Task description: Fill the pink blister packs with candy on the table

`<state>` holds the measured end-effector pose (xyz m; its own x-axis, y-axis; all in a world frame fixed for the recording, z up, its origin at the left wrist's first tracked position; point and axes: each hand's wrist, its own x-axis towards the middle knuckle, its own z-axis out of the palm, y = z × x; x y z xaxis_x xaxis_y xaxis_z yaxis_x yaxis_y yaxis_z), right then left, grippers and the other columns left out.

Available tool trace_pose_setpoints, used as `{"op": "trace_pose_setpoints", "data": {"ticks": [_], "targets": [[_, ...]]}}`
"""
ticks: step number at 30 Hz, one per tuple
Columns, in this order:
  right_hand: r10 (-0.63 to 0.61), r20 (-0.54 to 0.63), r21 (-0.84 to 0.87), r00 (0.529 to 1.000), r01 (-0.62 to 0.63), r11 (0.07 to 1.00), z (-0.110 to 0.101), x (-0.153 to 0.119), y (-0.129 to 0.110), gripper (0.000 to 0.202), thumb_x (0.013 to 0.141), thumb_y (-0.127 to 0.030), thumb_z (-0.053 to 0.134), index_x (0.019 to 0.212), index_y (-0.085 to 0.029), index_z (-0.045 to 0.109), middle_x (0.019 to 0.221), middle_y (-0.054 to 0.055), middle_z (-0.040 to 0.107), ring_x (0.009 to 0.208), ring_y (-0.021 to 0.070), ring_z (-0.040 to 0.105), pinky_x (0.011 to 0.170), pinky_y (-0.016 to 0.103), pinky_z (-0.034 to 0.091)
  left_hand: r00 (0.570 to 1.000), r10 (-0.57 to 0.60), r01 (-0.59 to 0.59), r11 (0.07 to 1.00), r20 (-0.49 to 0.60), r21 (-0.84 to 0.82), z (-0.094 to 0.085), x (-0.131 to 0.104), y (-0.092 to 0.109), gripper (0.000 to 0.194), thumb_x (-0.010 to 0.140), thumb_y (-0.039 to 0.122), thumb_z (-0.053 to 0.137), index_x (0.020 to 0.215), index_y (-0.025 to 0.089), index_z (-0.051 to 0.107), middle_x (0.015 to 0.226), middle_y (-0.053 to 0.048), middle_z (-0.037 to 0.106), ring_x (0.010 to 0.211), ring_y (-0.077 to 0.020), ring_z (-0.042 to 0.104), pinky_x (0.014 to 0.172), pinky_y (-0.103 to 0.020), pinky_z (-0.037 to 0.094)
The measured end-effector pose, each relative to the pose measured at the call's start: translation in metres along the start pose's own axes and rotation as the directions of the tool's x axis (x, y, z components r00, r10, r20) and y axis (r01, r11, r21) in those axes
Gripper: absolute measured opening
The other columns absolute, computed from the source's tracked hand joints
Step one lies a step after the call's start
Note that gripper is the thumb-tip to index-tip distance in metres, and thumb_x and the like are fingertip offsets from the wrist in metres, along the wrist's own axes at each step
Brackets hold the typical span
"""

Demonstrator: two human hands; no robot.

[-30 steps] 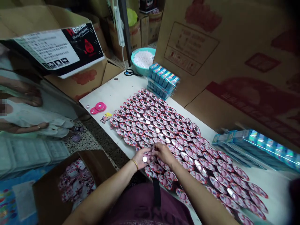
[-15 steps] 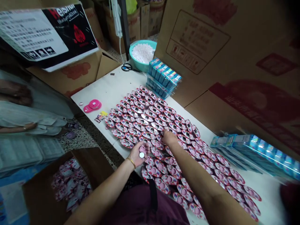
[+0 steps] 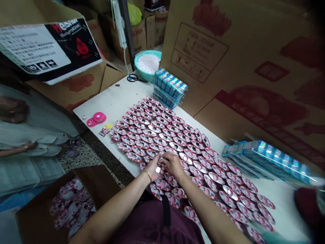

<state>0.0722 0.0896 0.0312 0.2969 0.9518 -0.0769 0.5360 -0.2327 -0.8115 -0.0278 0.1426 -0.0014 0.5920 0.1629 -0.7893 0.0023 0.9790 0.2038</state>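
My left hand (image 3: 152,169) is cupped around small round discs, a shiny white one (image 3: 158,170) showing in the palm. Its other contents are partly hidden. My right hand (image 3: 174,165) meets it there, fingers pinched together over the palm; what they grip is too small to make out. Under and around both hands lie rows of oval pink-and-red printed pieces (image 3: 165,137). Those toward the far left show dark round centres. Nearer and to the right, many have a pink disc (image 3: 200,166) in the middle.
On the white table (image 3: 111,98) are a pink round tool (image 3: 98,118), black scissors (image 3: 133,78), a teal basin (image 3: 142,64) of white bits and blue packs (image 3: 170,84). More blue packs (image 3: 271,156) stand right. Cardboard (image 3: 203,91) walls the back. An open carton (image 3: 101,179) sits lower left; another person's hand (image 3: 31,145) is left.
My right hand has come back from among the oval pieces to my left palm. My left hand has stayed nearly in place. The whole view has shifted slightly.
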Motion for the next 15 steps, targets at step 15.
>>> {"op": "trace_pose_setpoints", "data": {"ticks": [15], "targets": [[0.722,-0.215,-0.648,0.658,-0.649,0.399,-0.123,0.04,0.118,0.04,0.065,-0.024,0.056,0.102,-0.01,0.052,0.097,0.017,0.058,0.085,0.0224,0.055,0.066,0.029,0.039,0.997,0.009,-0.009,1.0,0.072,0.0,0.01,-0.012,0.015,0.03,0.071,0.046,0.052,0.068,0.016,0.046,0.054,0.003,0.046,0.043,-0.006,0.042,0.034,-0.014,0.025]]}}
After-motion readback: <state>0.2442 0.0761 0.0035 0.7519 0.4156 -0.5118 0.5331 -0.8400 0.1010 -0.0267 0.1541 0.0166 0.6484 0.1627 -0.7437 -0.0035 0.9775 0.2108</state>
